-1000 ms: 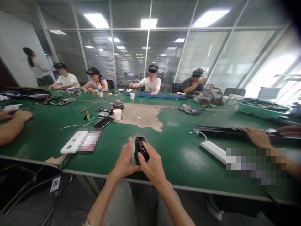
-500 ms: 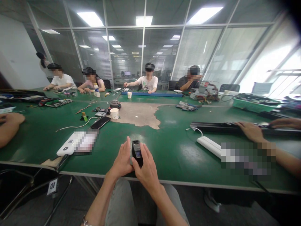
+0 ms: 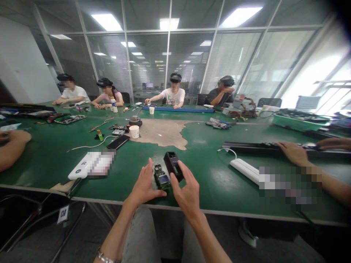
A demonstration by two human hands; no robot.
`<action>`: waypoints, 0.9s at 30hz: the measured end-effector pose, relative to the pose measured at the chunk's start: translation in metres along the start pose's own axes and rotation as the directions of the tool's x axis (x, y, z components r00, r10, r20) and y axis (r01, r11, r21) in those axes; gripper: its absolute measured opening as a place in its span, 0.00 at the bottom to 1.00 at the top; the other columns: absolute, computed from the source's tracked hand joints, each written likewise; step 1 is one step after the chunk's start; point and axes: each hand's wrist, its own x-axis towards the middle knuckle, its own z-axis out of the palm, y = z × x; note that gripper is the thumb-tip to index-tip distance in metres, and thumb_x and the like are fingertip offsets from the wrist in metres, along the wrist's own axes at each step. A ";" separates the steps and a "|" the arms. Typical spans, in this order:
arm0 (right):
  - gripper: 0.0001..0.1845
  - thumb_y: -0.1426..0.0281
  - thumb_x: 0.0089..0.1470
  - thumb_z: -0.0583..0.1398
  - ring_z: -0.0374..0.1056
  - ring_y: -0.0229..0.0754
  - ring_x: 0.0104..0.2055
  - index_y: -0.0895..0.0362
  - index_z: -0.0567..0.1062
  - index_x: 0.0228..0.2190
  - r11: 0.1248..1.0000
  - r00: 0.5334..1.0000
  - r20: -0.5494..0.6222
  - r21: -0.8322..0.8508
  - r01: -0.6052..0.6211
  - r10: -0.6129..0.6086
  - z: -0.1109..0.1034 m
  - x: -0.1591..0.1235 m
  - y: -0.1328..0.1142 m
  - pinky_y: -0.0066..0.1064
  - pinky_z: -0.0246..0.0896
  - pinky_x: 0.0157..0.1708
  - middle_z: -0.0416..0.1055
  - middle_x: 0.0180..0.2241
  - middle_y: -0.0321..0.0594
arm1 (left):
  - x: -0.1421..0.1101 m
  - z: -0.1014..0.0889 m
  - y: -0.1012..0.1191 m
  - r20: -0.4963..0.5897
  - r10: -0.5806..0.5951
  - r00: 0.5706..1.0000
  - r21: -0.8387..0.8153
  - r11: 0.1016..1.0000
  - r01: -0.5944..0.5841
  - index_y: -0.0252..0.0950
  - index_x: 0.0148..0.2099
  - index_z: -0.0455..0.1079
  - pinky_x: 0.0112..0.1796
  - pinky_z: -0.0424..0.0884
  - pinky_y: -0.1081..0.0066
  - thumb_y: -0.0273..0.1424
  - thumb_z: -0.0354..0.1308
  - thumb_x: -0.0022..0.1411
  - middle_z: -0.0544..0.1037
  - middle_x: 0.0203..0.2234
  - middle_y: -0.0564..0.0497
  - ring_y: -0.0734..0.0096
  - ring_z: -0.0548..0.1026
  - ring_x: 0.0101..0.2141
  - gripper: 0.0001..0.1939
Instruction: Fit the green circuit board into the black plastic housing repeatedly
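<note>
Right hand [image 3: 188, 190] grips a black rectangular plastic housing [image 3: 170, 163], just right of a bare green circuit board [image 3: 159, 175], near side of the green bench [image 3: 204, 175]. Left hand [image 3: 144, 184] cups open alongside. Slack grip could tip the housing onto the board.

The right hand [image 3: 188, 190] moved the black casing [image 3: 172, 164] away to the right, and the green circuit board [image 3: 161, 178], covered by it half a second before, became exposed.

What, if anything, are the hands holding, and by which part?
The right hand holds the black case by its near end. The left hand is open beside the circuit board; contact is unclear.
</note>
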 end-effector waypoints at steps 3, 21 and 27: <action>0.25 0.65 0.58 0.57 0.65 0.49 0.57 0.58 0.68 0.56 0.996 0.999 -0.044 -0.085 -0.029 0.025 -0.018 0.000 0.023 0.46 0.60 0.58 0.69 0.56 0.48 | 0.000 -0.001 0.002 0.004 -0.018 1.000 -0.030 0.999 0.018 0.39 0.70 0.18 0.61 0.48 0.41 0.51 0.70 0.45 0.53 0.66 0.34 0.41 0.52 0.65 0.72; 0.35 0.58 0.57 0.58 0.55 0.54 0.63 0.57 0.59 0.62 0.972 0.997 -0.037 -0.225 -0.073 0.066 -0.035 -0.032 0.070 0.51 0.56 0.59 0.59 0.62 0.52 | -0.002 0.003 0.001 -0.018 -0.050 0.999 -0.074 0.996 0.049 0.39 0.71 0.21 0.58 0.56 0.47 0.46 0.70 0.48 0.61 0.61 0.37 0.48 0.60 0.60 0.68; 0.34 0.61 0.57 0.56 0.59 0.53 0.61 0.58 0.59 0.62 0.967 0.995 0.012 -0.236 -0.096 0.102 -0.034 -0.035 0.079 0.50 0.57 0.58 0.62 0.60 0.51 | -0.001 0.003 0.002 -0.017 -0.060 0.998 -0.055 0.997 0.059 0.38 0.71 0.20 0.59 0.56 0.48 0.47 0.70 0.47 0.61 0.61 0.37 0.48 0.60 0.60 0.69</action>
